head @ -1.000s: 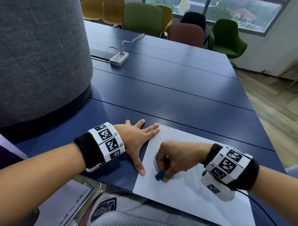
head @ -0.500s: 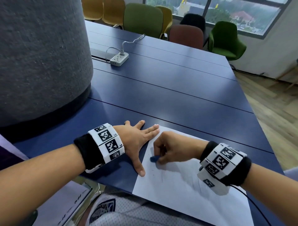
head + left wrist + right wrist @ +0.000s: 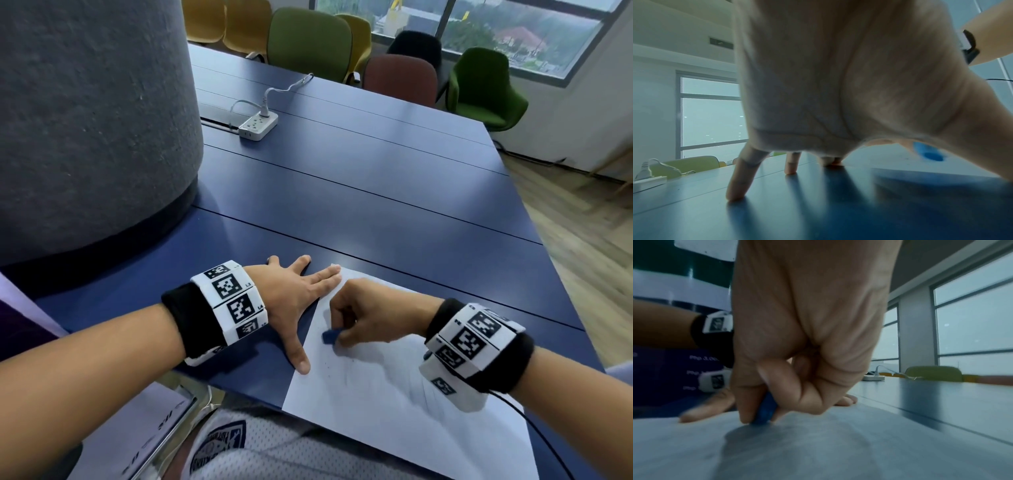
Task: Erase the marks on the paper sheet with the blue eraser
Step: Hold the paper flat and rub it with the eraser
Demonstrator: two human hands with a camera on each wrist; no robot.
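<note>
Both hands seen low in head view. Right hand [image 3: 368, 315] curled, blue eraser [image 3: 331, 335] pinched between thumb and fingertips, its tip pressed onto paper sheet [image 3: 411, 411] near sheet's upper left part. Left hand [image 3: 294, 301] laid flat with fingers spread and straight, nothing held; fingertips and thumb set on sheet's left edge, palm over blue desk [image 3: 376, 192]. Faint grey marks [image 3: 346, 373] seen below eraser. White power strip [image 3: 257, 125] placed on desk at upper centre of frame.
</note>
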